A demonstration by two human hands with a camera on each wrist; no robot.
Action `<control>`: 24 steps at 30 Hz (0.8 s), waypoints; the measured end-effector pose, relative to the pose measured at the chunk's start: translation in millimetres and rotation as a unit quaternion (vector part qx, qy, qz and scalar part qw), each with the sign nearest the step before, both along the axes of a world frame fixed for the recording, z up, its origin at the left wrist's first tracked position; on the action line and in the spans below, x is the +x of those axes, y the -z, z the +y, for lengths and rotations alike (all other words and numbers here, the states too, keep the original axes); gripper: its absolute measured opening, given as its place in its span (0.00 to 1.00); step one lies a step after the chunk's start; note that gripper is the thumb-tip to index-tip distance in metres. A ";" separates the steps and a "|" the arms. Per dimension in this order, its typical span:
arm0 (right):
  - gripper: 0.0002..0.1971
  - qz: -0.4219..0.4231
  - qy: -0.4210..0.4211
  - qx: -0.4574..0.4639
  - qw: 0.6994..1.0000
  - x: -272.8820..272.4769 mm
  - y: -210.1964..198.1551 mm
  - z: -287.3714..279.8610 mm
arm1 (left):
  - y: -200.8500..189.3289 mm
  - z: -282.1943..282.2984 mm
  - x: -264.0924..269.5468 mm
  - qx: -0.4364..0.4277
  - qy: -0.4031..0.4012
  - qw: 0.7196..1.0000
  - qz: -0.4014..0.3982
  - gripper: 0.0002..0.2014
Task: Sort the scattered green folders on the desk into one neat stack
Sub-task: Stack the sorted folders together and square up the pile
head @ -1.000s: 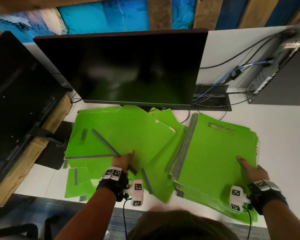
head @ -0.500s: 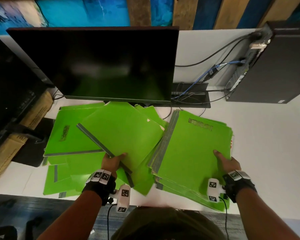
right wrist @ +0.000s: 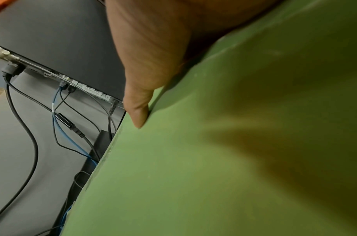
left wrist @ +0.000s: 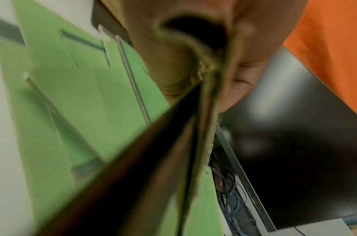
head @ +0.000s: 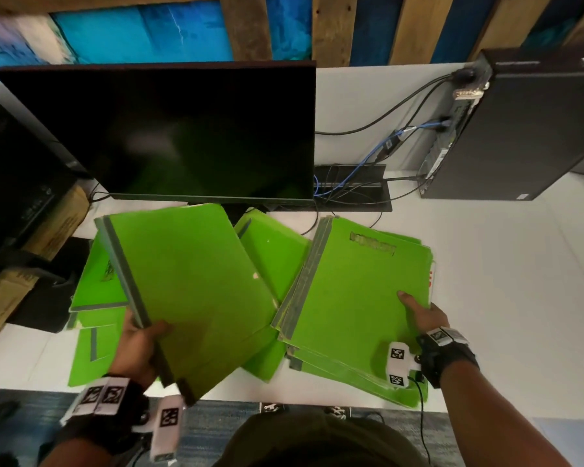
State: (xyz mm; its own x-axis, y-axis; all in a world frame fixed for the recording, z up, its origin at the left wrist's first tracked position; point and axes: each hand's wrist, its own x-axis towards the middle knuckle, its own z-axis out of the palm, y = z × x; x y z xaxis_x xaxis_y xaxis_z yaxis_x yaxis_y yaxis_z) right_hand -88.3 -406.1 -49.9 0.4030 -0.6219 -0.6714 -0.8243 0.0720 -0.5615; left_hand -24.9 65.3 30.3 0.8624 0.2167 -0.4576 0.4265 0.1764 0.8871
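A green folder (head: 196, 291) has been lifted from the scattered pile (head: 91, 288), grasped by the left grip (head: 139, 345); the stack (head: 351, 298) is pinched by the right grip (head: 425, 315).

- Stack (head: 361, 298) of green folders lies flat, its edges uneven.
- Folder (head: 196, 291) with a grey spine, at the stack's 9 o'clock, is held up and tilted.
- Loose folders (head: 91, 288) lie flat and overlapping beneath it.

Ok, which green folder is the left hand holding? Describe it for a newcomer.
Find the large black monitor on the white desk; green card folders lie scattered before it. The left hand grips one green folder by its grey spine strip. Only it is tilted up off the pile.
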 end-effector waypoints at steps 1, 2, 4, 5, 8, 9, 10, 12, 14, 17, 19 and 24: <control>0.38 0.001 0.000 0.003 1.000 -0.1 -1.2 -0.1 | -5.2 8.1 0.6 0.007 -0.001 1.000 -0.005 0.30; 0.38 0.002 0.001 0.005 1.000 0.1 -0.7 -0.5 | -10.4 16.0 0.8 0.014 -0.001 1.000 -0.015 0.30; 0.38 0.003 0.000 0.004 1.000 0.7 -1.0 -1.1 | -20.6 31.0 -1.1 0.023 0.002 0.999 -0.039 0.32; 0.37 0.003 -0.001 0.004 1.000 0.7 -2.1 -0.8 | -25.5 39.1 -2.9 0.021 0.000 0.999 -0.050 0.33; 0.38 0.006 -0.003 0.009 1.000 -0.3 0.3 -2.3 | -42.4 63.9 -7.7 -0.011 -0.001 0.998 -0.056 0.32; 0.38 0.005 -0.004 0.010 1.000 -0.8 -1.5 -1.6 | -49.2 69.2 -7.3 -0.034 0.008 0.998 -0.051 0.33; 0.38 0.003 -0.002 0.008 1.000 -1.1 -1.5 -1.4 | -56.0 70.3 -6.6 -0.052 0.017 0.997 -0.047 0.35; 0.37 -0.002 0.001 0.009 1.000 -0.4 -1.4 -1.1 | -73.1 58.3 -2.4 -0.046 0.036 0.996 -0.061 0.33; 0.37 -0.003 0.002 0.006 1.000 0.7 -1.1 -0.9 | -91.2 25.5 5.0 -0.031 0.069 0.993 -0.094 0.22; 0.37 -0.002 0.004 0.016 1.000 -0.5 -3.6 -1.4 | -100.4 -49.1 16.6 -0.040 0.173 0.976 -0.128 0.26; 0.39 -0.007 0.003 0.038 0.999 -1.8 -7.6 -2.9 | -86.9 -93.5 24.5 -0.013 0.225 0.968 -0.109 0.31; 0.42 -0.029 0.013 0.135 0.990 -1.9 31.7 -30.2 | -29.8 -180.7 46.2 0.069 0.356 0.927 -0.094 0.34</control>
